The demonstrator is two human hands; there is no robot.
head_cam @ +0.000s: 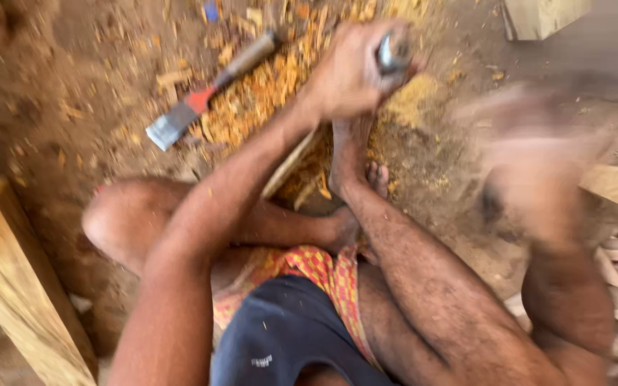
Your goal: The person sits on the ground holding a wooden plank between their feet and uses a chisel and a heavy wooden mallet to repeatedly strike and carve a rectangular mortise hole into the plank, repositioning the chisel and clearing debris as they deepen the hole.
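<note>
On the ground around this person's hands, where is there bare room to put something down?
Bare dirt lies left of the loose chisel, above the wooden block. A dusty patch sits right of the left hand, below the pale block. The wood chips between chisel and hand are crowded. The right hand is blurred.

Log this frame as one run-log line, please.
left hand: gripping metal-capped tool | right hand: motion-blurred, contents unclear | spare chisel: lying on wood shavings | wooden block: at left
</note>
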